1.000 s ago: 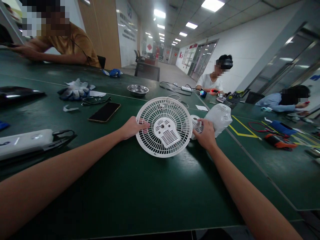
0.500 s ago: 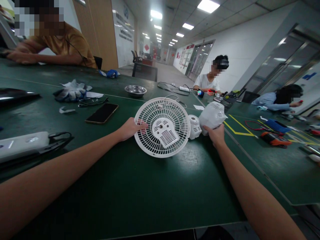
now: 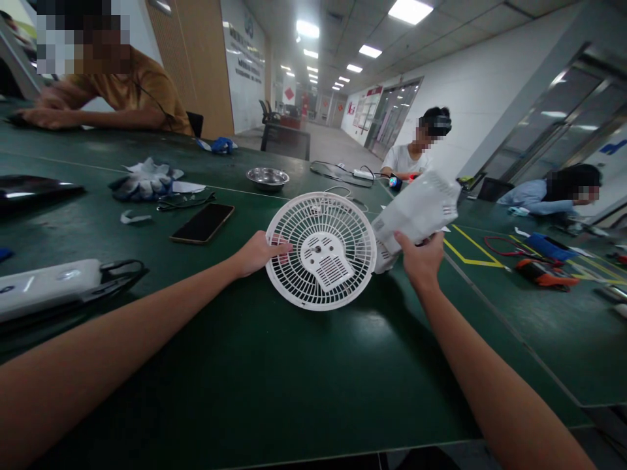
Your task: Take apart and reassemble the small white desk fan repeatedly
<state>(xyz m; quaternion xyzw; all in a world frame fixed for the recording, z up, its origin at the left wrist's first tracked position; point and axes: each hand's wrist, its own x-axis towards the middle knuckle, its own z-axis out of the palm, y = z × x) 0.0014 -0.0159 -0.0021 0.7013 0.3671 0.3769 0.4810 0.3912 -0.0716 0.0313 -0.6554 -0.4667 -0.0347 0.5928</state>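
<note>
My left hand [image 3: 259, 254] grips the left rim of a round white fan grille [image 3: 322, 250], thumb in front and fingers behind the bars. The grille faces me, tilted, above the green table. My right hand [image 3: 422, 261] is closed around a white plastic fan housing [image 3: 416, 207] with vent slots at its upper right end. The housing leans up to the right, just beyond the grille's right edge. Under it, a second white vented part [image 3: 386, 256] is partly covered by the grille and the housing.
A phone [image 3: 202, 222], gloves [image 3: 147, 179] and a metal bowl [image 3: 267, 177] lie left and ahead. At left is a white device [image 3: 53, 285]. To the right lie yellow tape lines [image 3: 475, 262] and an orange multimeter [image 3: 545, 272]. Several people sit around the table.
My right hand has lifted and tilted the white housing, so its vented end is higher and its long side shows. The left hand and grille have barely moved.
</note>
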